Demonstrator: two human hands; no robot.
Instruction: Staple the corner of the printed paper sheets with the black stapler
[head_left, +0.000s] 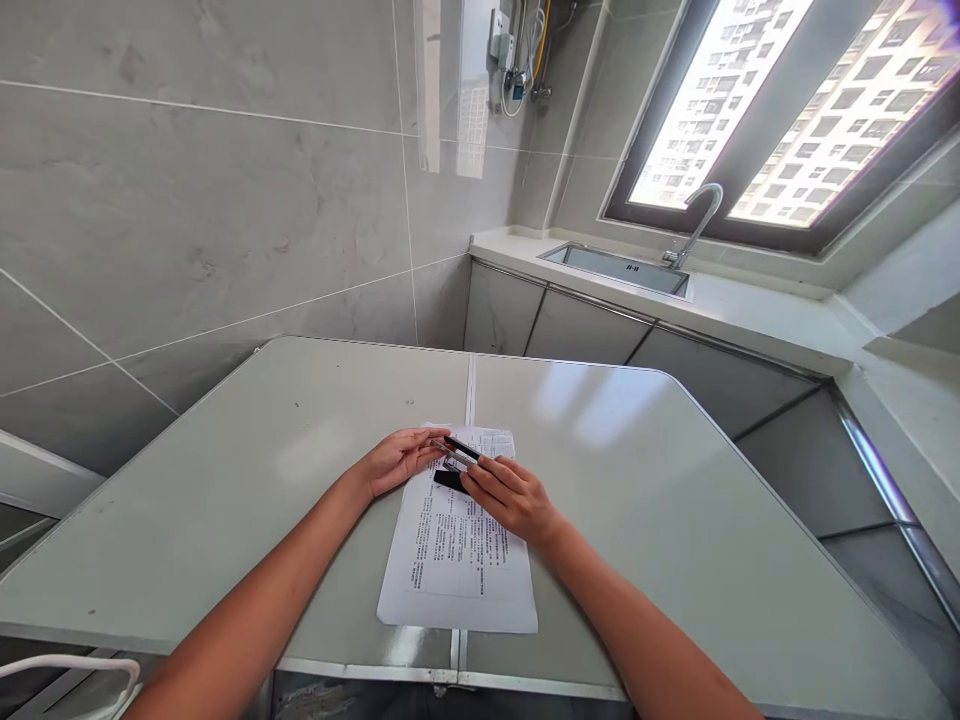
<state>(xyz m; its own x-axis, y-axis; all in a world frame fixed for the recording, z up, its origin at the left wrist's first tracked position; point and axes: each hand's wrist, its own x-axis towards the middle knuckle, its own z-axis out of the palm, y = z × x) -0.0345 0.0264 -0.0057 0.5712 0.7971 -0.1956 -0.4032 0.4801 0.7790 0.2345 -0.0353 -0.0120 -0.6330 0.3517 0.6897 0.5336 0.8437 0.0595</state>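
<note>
A printed sheet of paper (459,560) lies on a grey table (225,480) in front of me. Above its upper part both hands hold a small black and silver stapler (456,458), which looks hinged open. My left hand (397,460) pinches the silver end from the left. My right hand (510,495) grips the black body from the right, fingers curled over it. The stapler's underside is hidden by my right fingers.
A counter with a steel sink (619,268) and a tap (697,220) runs under a window (780,110) at the back right. A tiled wall (187,200) stands behind the table. A white cable (67,675) loops at the lower left.
</note>
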